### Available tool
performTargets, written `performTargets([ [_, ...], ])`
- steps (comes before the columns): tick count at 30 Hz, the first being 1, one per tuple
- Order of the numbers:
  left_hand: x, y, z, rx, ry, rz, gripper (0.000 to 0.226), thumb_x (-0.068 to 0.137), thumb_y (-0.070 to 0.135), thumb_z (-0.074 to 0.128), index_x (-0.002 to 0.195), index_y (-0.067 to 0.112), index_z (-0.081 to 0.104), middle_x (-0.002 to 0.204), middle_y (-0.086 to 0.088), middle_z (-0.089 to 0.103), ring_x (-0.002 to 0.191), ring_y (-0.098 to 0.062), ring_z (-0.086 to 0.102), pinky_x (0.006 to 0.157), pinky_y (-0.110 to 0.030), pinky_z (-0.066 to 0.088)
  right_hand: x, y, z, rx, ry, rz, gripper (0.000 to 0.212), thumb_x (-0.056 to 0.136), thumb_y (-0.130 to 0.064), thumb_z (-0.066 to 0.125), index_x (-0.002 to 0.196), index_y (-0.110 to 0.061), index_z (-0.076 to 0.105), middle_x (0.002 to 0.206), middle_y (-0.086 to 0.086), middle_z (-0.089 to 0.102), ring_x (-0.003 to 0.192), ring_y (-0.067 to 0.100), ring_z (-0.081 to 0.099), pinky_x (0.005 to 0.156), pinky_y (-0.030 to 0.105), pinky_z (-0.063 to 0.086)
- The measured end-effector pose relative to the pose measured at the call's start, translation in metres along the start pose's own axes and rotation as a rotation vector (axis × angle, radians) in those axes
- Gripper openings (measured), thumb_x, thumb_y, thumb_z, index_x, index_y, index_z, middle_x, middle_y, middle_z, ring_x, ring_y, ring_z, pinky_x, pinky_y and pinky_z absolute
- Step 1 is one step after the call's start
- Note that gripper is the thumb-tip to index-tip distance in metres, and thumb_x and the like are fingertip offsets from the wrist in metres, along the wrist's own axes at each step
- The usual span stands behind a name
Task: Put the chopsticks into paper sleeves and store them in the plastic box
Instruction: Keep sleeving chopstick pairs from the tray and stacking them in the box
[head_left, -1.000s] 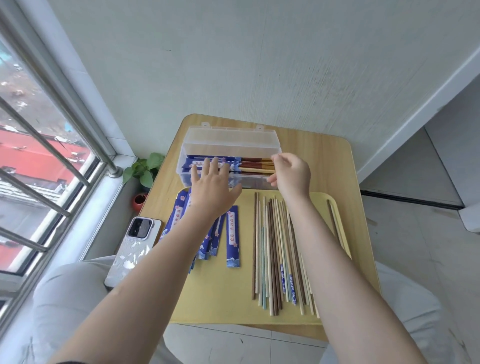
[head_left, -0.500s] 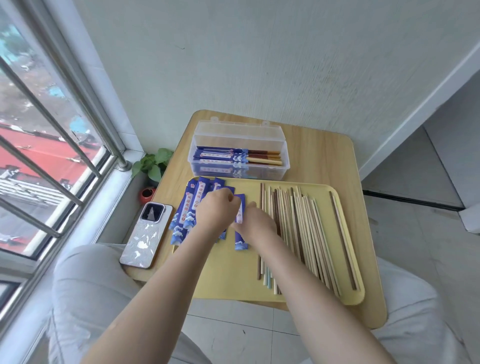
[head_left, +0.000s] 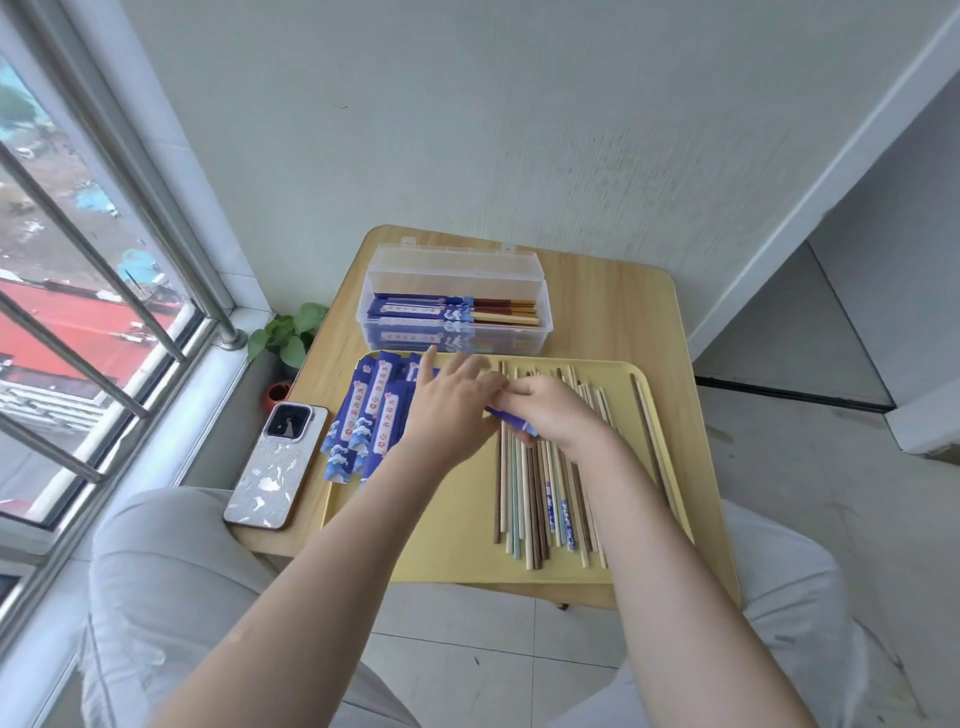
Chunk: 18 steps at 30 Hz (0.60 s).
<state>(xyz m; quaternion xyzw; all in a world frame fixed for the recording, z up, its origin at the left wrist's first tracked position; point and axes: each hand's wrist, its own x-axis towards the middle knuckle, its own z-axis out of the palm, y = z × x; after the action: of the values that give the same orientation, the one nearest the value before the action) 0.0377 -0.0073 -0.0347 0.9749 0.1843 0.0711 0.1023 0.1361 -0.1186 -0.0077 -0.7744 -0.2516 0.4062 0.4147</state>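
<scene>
A yellow tray (head_left: 457, 551) lies on the small wooden table. Several blue paper sleeves (head_left: 371, 415) are fanned out on its left part, and a row of loose chopsticks (head_left: 540, 499) lies on its right part. Behind the tray stands the clear plastic box (head_left: 457, 270), lid open, holding several sleeved chopsticks (head_left: 452, 312). My right hand (head_left: 553, 410) grips one blue sleeve (head_left: 511, 420) over the chopsticks' far ends. My left hand (head_left: 449, 405) is beside it with fingers stretched out, its thumb side touching that sleeve's end.
A phone (head_left: 278, 462) in a pale case lies on the table's left edge. A small potted plant (head_left: 285, 338) stands by the window sill. A separate pair of chopsticks (head_left: 652, 436) lies along the tray's right rim. My knees are under the table.
Both hands came back from the box to the tray. My right hand has lifted one blue sleeve off the pile and carried it right, over the chopsticks.
</scene>
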Motion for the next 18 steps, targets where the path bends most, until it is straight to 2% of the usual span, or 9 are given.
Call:
performTargets([
  [1,0.001,0.006,-0.003,-0.002,-0.033,-0.020,0.031,0.095,0.033,0.057,0.125,0.026,0.058,0.122,0.002,0.064,0.120,-0.023,0.056,0.112,-0.043,0.028,-0.003,0.000,-0.004,0.030,0.011,0.000,0.025,0.099,-0.029,0.061,0.091,-0.008,0.071,0.062,0.002,0.056,0.048,0.011,0.049,0.048,0.022,0.040],
  [2,0.003,0.011,-0.006,-0.013,-0.066,-0.052,0.026,0.098,0.031,0.051,0.121,0.022,0.056,0.107,0.001,0.067,0.103,-0.024,0.063,0.097,-0.038,0.040,-0.005,0.001,-0.008,0.051,0.046,0.003,0.026,0.099,-0.029,0.061,0.093,-0.006,0.071,0.062,0.003,0.055,0.047,0.011,0.048,0.047,0.022,0.039],
  [4,0.003,0.017,-0.010,-0.084,-0.123,-0.133,0.019,0.102,0.029,0.045,0.107,0.016,0.057,0.087,-0.001,0.064,0.080,-0.026,0.065,0.066,-0.032,0.046,-0.007,0.005,-0.013,0.127,0.150,0.000,0.025,0.098,-0.031,0.062,0.097,-0.007,0.069,0.068,0.003,0.059,0.050,0.012,0.052,0.049,0.024,0.043],
  [5,0.002,0.018,-0.012,-0.148,-0.176,-0.181,0.023,0.103,0.031,0.043,0.098,0.014,0.058,0.081,-0.002,0.065,0.073,-0.026,0.066,0.059,-0.032,0.047,-0.007,0.007,-0.014,0.184,0.185,-0.011,0.023,0.097,-0.032,0.064,0.098,-0.009,0.068,0.072,0.003,0.061,0.053,0.013,0.055,0.050,0.026,0.045],
  [8,-0.004,0.015,-0.010,-0.487,-0.414,-0.313,0.038,0.101,0.046,0.051,0.088,0.013,0.063,0.071,-0.001,0.070,0.050,-0.014,0.066,0.054,-0.026,0.049,-0.010,0.014,-0.018,0.228,0.191,-0.068,0.015,0.095,-0.027,0.068,0.100,-0.014,0.068,0.079,0.003,0.066,0.060,0.015,0.059,0.053,0.028,0.049],
  [10,-0.008,0.014,-0.008,-0.645,-0.508,-0.344,0.043,0.095,0.053,0.058,0.088,0.011,0.066,0.069,0.001,0.071,0.049,-0.012,0.067,0.057,-0.025,0.049,-0.012,0.016,-0.017,0.157,0.186,-0.090,0.011,0.096,-0.023,0.067,0.101,-0.013,0.069,0.077,0.004,0.065,0.057,0.013,0.058,0.052,0.026,0.048],
  [14,-0.008,0.018,0.000,-0.666,-0.438,-0.402,0.037,0.093,0.044,0.065,0.086,0.008,0.063,0.065,-0.001,0.068,0.049,-0.014,0.066,0.056,-0.024,0.052,-0.009,0.019,-0.008,0.002,0.286,-0.081,0.016,0.096,-0.027,0.065,0.099,-0.012,0.069,0.071,-0.001,0.063,0.053,0.010,0.053,0.053,0.023,0.046],
  [16,-0.010,0.017,0.006,-0.644,-0.365,-0.468,0.030,0.093,0.037,0.067,0.081,0.012,0.058,0.062,-0.001,0.064,0.042,-0.011,0.059,0.050,-0.021,0.050,-0.006,0.023,-0.003,-0.028,0.334,-0.074,0.016,0.097,-0.029,0.062,0.101,-0.014,0.065,0.076,0.001,0.066,0.056,0.011,0.056,0.054,0.024,0.048],
  [18,-0.013,0.013,0.016,-0.649,-0.299,-0.556,0.025,0.089,0.030,0.068,0.078,0.013,0.053,0.060,-0.001,0.062,0.038,-0.010,0.054,0.051,-0.024,0.050,-0.003,0.031,-0.001,-0.137,0.359,-0.050,0.012,0.098,-0.027,0.059,0.101,-0.016,0.064,0.082,0.000,0.067,0.064,0.014,0.061,0.060,0.026,0.051],
])
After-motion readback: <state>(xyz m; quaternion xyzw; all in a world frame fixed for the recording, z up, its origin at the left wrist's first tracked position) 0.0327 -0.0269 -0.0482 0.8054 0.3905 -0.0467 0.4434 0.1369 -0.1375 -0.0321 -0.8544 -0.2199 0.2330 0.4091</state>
